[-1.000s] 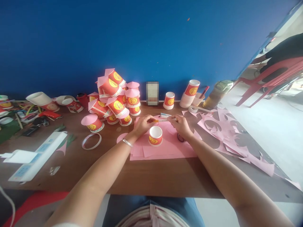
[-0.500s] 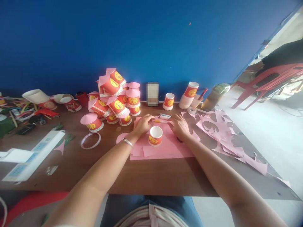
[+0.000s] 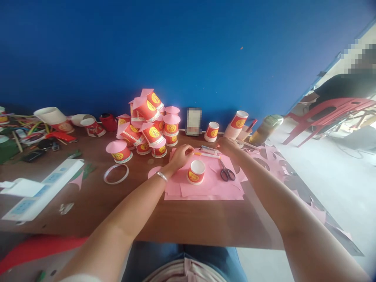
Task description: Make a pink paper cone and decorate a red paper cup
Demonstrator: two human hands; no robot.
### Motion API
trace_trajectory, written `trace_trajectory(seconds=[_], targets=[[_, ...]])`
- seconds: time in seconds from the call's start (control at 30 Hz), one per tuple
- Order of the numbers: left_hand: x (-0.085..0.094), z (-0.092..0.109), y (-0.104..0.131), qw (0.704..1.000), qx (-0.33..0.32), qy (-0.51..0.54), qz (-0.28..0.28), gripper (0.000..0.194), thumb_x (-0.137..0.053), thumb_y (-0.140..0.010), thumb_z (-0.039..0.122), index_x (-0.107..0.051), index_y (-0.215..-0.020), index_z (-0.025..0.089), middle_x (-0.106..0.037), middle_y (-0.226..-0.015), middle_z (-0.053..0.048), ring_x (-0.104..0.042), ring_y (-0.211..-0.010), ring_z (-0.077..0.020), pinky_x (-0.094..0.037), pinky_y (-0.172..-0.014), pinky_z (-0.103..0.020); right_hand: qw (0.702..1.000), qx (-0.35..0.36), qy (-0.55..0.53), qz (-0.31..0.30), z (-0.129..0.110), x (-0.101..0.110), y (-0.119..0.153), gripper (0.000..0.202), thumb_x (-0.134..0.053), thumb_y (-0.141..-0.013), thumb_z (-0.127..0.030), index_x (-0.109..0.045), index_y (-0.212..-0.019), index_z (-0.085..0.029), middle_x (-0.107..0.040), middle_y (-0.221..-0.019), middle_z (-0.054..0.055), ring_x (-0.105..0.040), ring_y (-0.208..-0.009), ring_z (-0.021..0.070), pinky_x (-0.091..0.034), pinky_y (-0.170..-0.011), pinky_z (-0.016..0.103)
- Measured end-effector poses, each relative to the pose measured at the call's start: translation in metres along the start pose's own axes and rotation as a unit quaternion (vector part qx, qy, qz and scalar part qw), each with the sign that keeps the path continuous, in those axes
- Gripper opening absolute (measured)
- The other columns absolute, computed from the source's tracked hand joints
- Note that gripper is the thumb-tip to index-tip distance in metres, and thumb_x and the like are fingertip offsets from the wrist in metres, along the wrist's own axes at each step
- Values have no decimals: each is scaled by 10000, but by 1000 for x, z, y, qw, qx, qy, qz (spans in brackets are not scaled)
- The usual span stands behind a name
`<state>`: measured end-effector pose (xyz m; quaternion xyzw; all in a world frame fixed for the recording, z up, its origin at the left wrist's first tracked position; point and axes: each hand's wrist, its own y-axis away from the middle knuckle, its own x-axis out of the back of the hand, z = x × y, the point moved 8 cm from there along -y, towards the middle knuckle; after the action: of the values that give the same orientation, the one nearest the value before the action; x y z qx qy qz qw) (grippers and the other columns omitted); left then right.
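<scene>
My left hand (image 3: pixel 182 156) is curled at the pink paper sheets' left side, fingertips bent near the thumb; anything in them is too small to make out. Just right of it lies an orange-and-white pen (image 3: pixel 208 155) on the pink paper (image 3: pixel 211 190). My right hand (image 3: pixel 229 147) reaches beyond the paper, beside a roll of tape (image 3: pixel 241 143), its fingers blurred and partly hidden. A red paper cup (image 3: pixel 196 172) with a yellow emblem stands upright between my forearms. Black-handled scissors (image 3: pixel 227 174) lie right of the cup, and a clear-and-blue stick-like item (image 3: pixel 209 149) lies behind the pen.
Red cups with pink cone tops (image 3: pixel 152 133) are piled at the back left. A power strip (image 3: pixel 44 192) and a white ring (image 3: pixel 116 174) lie left. Cut pink scraps (image 3: pixel 273 160) cover the right side. A jar (image 3: pixel 266 129) stands near a person on a red chair (image 3: pixel 329 113).
The pen, between both hands before, now lies on the paper. My right hand has moved away to the back right, uncovering the scissors. The view has shifted slightly.
</scene>
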<state>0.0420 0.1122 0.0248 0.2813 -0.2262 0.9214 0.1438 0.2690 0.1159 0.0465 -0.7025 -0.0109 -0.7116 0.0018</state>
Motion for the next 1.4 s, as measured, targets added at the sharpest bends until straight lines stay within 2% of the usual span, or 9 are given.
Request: trace_trajectory(seconds=[0.23, 0.43, 0.67, 0.8, 1.0, 1.1, 1.17, 1.3, 1.4], targets=[[0, -6, 0, 1000, 13, 8, 5, 62, -660, -881, 213, -719, -894, 198, -776, -985, -52, -702, -881, -184, -566, -919, -337, 999, -4, -9, -40, 3, 1, -10, 194, -692, -872, -247, -798, -1024, -191, -782, -1045, 140, -744, -960, 300, -558, -831, 380], [-1, -7, 0, 1000, 23, 19, 1, 66, -660, -875, 209, -726, -881, 204, -781, -973, -47, -702, -860, -187, -572, -906, -342, 998, 7, -47, -47, 7, -3, -15, 67, -772, -838, -271, -804, -858, -216, -776, -886, 100, -729, -871, 295, -561, -805, 394], [-1, -8, -1, 999, 34, 21, 2, 65, -666, -872, 210, -731, -875, 207, -787, -969, -42, -709, -861, -188, -575, -903, -342, 997, 31, -40, -64, 4, 0, -9, 171, -720, -828, -240, -822, -957, -288, -803, -1009, 47, -737, -869, 242, -567, -750, 321], [0, -7, 0, 999, 34, 21, 1, 63, -674, -866, 205, -735, -881, 201, -784, -962, -47, -707, -864, -187, -579, -887, -335, 997, 32, -26, -72, -1, -4, -7, 204, -700, -822, -166, -817, -951, -272, -805, -1068, 48, -745, -941, 247, -561, -785, 312], [1, -10, -1, 998, 38, 47, 13, 91, -697, -876, 234, -729, -943, 183, -774, -1004, -61, -719, -905, -177, -589, -874, -314, 1000, 6, -10, -19, -3, 7, 1, 252, -685, -880, -234, -776, -1112, -194, -773, -1174, 130, -722, -1098, 315, -545, -916, 378], [0, -12, -2, 994, 42, 102, 18, 291, -741, -858, 267, -710, -1132, 174, -759, -1129, -85, -734, -928, -173, -599, -851, -302, 1000, 7, -17, 19, -9, 18, 17, 320, -623, -952, -307, -721, -1237, -202, -744, -1262, 132, -697, -1168, 323, -533, -957, 394], [-2, -9, -2, 990, 33, 136, 6, 414, -758, -847, 275, -684, -1245, 186, -751, -1191, -92, -741, -949, -176, -602, -838, -291, 997, 37, -49, 44, -20, 22, 29, 290, -615, -955, -287, -725, -1220, -243, -764, -1226, 90, -715, -1122, 292, -538, -928, 364], [-6, -2, 0, 988, 30, 146, -31, 242, -706, -884, 263, -768, -1106, 189, -797, -1068, -76, -739, -831, -158, -587, -758, -256, 982, 110, -148, 49, -40, 17, 44, 217, -631, -929, -244, -755, -1106, -239, -792, -1115, 66, -732, -975, 251, -537, -842, 335], [-5, -4, 1, 991, 39, 122, -42, 218, -703, -901, 341, -799, -1024, 189, -800, -905, -52, -701, -703, -137, -559, -699, -245, 958, 122, -252, 59, -29, 11, 43, 153, -644, -895, -236, -771, -981, -226, -798, -992, 44, -718, -866, 212, -532, -784, 309]])
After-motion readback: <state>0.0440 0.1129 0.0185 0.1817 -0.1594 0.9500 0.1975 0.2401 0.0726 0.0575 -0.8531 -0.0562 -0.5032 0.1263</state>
